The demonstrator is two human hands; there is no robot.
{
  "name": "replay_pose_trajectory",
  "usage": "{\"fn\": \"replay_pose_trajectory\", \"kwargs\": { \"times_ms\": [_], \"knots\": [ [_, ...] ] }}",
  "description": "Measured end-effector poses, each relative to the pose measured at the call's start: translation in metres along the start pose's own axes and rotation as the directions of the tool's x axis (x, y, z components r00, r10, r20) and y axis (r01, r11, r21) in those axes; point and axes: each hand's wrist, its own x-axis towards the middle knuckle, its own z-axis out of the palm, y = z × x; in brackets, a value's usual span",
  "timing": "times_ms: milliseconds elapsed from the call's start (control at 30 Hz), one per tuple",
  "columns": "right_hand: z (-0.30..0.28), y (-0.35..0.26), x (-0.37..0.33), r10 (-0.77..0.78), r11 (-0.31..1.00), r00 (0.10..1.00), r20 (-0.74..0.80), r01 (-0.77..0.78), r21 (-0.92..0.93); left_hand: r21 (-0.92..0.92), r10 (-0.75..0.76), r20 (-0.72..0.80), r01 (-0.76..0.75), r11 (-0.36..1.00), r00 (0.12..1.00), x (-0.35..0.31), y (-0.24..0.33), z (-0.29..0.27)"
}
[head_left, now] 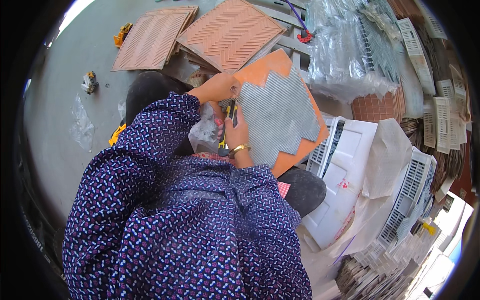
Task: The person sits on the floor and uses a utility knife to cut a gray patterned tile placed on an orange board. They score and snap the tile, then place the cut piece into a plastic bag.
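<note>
My right hand (238, 131), with a gold bangle at the wrist, is closed around a yellow and black utility knife (222, 145). Just above it, my left hand (216, 88) is closed, its fingertips bunched at the left edge of an orange board (270, 62); whatever they pinch is too small to make out. On the board, which leans across my lap, lies a grey mesh-backed tile sheet (280, 112) with zigzag edges. A piece of clear plastic (204, 129) and my bare toes show beneath my hands.
Orange herringbone-patterned trays (232, 32) are stacked ahead, with more trays (150, 40) to their left. Plastic-wrapped sheets (340, 45) stand at the far right, near white crates (407, 195) and a white panel (335, 182). Toy vehicles (90, 82) and plastic film (81, 125) lie on the left floor.
</note>
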Motion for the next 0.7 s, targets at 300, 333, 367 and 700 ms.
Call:
{"fn": "replay_pose_trajectory", "kwargs": {
  "times_ms": [300, 333, 367, 700],
  "knots": [
    [0.014, -0.003, 0.001, 0.028, 0.997, 0.999, 0.045, -0.024, -0.077, -0.056, -0.046, 0.070, 0.050, 0.997, 0.996, 0.003, -0.002, -0.008],
    [0.016, -0.008, 0.006, 0.017, 1.000, 0.999, 0.043, -0.017, 0.019, -0.067, -0.040, 0.081, 0.045, 0.997, 0.996, 0.006, 0.001, -0.010],
    [0.018, -0.008, 0.006, 0.009, 1.000, 0.999, 0.035, -0.009, -0.004, -0.075, -0.034, 0.088, 0.041, 0.996, 0.996, 0.007, 0.000, -0.012],
    [0.022, -0.003, 0.010, 0.001, 1.000, 0.997, 0.075, -0.001, 0.003, -0.094, -0.075, 0.059, 0.080, 0.992, 0.995, 0.000, 0.002, -0.012]
  ]
}}
